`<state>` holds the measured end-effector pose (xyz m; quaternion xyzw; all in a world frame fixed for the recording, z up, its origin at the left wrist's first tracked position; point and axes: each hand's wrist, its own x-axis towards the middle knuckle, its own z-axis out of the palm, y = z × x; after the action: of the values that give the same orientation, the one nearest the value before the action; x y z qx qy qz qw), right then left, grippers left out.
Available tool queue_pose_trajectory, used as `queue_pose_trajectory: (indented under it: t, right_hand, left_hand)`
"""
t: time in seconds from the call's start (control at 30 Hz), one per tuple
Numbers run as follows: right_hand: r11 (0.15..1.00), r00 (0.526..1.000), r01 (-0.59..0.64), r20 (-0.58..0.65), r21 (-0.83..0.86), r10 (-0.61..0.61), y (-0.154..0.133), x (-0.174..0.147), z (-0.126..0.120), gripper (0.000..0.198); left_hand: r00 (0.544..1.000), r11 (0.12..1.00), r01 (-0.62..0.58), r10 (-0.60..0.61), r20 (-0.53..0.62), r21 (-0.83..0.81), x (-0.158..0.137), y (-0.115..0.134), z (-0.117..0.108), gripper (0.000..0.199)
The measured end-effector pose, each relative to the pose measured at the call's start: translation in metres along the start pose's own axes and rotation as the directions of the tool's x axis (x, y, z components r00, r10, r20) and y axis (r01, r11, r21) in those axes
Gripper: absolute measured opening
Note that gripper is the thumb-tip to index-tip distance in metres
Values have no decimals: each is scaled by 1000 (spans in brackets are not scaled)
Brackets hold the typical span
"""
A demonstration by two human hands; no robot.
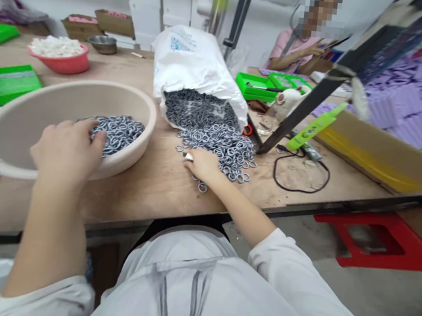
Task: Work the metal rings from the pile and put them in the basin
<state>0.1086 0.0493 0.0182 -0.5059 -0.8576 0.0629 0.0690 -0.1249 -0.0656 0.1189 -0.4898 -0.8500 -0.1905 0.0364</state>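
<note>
My left hand (69,148) is inside a large beige basin (18,122), beside a heap of grey rings (119,133). Its thumb and index finger stand apart near the rings, and no held thing shows; the other fingers are partly hidden. My right hand (202,164) rests low over the table at the near left edge of a loose pile of the same rings (227,147). Its fingers are curled, with a small black-and-white piece (187,156) at their tips, too small to name. Behind the pile, a white sack (194,61) lies on its side, its mouth full of rings.
A dark metal post (300,102) slants up right of the pile, near a black cable (298,190) and a yellow-green tube (316,126). Behind the basin are a red bowl (64,64) of white pieces and a green tray (11,84). Another person (297,51) sits across the table.
</note>
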Motion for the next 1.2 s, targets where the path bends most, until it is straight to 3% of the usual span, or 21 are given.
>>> queue_pose_trajectory:
  t: [0.07, 0.13, 0.23, 0.3, 0.43, 0.5, 0.53, 0.57, 0.6, 0.67, 0.7, 0.77, 0.83, 0.97, 1.1, 1.2]
  right_hand:
    - [1000, 999, -3, 54, -16, 4, -5, 8, 2, 27]
    - [1000, 998, -9, 54, -18, 10, -7, 9, 2, 26]
    - [997, 1000, 13, -2, 71, -13, -5, -1, -3, 24]
    - [963, 995, 75, -89, 259, -54, -2, -13, -8, 22]
    - [699, 938, 304, -333, 648, -100, -2, -42, -15, 27]
    - [546, 895, 420, -432, 725, -115, -4, -54, -17, 28]
    - [491, 874, 469, -467, 734, -136, -5, -59, -18, 27]
    - [455, 855, 508, -492, 732, -164, -6, -63, -19, 27]
    - [437, 842, 533, -503, 724, -194, -6, -66, -19, 28]
    - [433, 836, 546, -497, 717, -231, -6, -70, -18, 29]
    - [433, 843, 536, -484, 724, -234, -6, -71, -18, 29]
    - [432, 866, 499, -452, 752, -213, -7, -73, -15, 30]
    - [429, 892, 450, -415, 783, -178, -9, -75, -12, 33]
    - [425, 932, 354, -352, 833, -88, -18, -80, -7, 42]
    - [437, 909, 399, -409, 806, -77, -23, -84, -3, 35]
    - [399, 886, 445, -458, 802, -68, -25, -87, -1, 31]
  left_hand:
    - [994, 992, -3, -11, 109, 128, 4, 2, -3, 69]
    - [993, 987, -9, -10, 114, 159, 3, 4, -1, 77]
    - [1000, 995, -12, 10, 18, 101, 2, 2, 6, 69]
    - [994, 999, -32, 36, -100, 40, 1, -2, 11, 60]
    - [938, 969, -214, 170, -303, -119, -15, 1, 27, 50]
    - [944, 871, -311, 235, -233, -382, -35, 14, 40, 45]
    - [946, 746, -296, 316, -74, -597, -47, 22, 48, 47]
    - [898, 614, -198, 425, 110, -764, -59, 31, 56, 51]
    - [822, 504, -38, 507, 260, -863, -70, 40, 63, 57]
    - [717, 299, 323, 541, 439, -898, -87, 55, 76, 59]
    - [684, 210, 458, 537, 493, -864, -93, 60, 80, 56]
    - [679, 67, 591, 497, 541, -804, -99, 67, 85, 51]
    - [716, -9, 606, 440, 541, -795, -100, 68, 88, 49]
    - [754, -54, 603, 363, 548, -796, -102, 66, 93, 47]
    - [764, -39, 587, 356, 538, -809, -106, 65, 98, 45]
    - [778, -34, 555, 374, 505, -831, -109, 65, 101, 45]
